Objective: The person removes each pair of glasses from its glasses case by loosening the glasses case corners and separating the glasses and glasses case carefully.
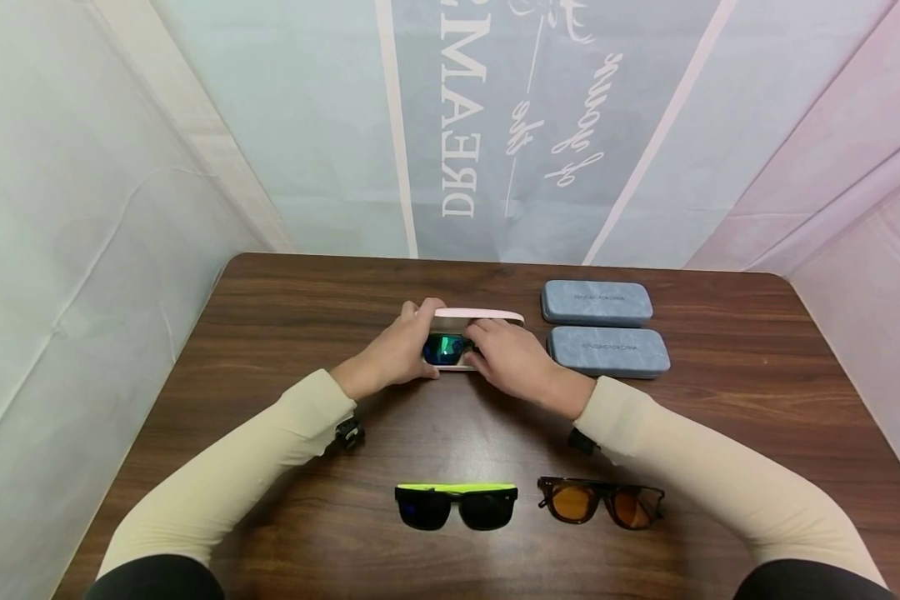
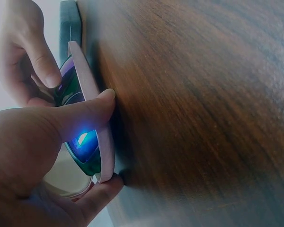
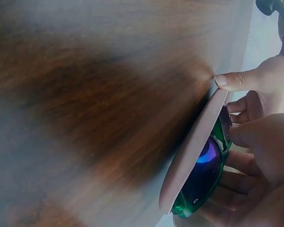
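Note:
A pink-edged glasses case (image 1: 480, 314) stands opened on the table, its lid raised at the back. My left hand (image 1: 397, 350) grips its left end, with the thumb over the near rim in the left wrist view. Inside the case sit sunglasses (image 1: 442, 350) with mirrored blue-green lenses and a green frame (image 3: 185, 206). My right hand (image 1: 513, 358) holds the sunglasses at their right side, thumb on the front and fingers behind. That hand hides their right half in the head view.
Two shut blue-grey glasses cases (image 1: 597, 302) lie one behind the other to the right of my right hand. Nearer me are black sunglasses (image 1: 456, 507) with yellow-green temples and dark-framed glasses (image 1: 602, 503) with orange lenses. Fabric walls (image 1: 330, 125) border the brown table (image 1: 307, 308).

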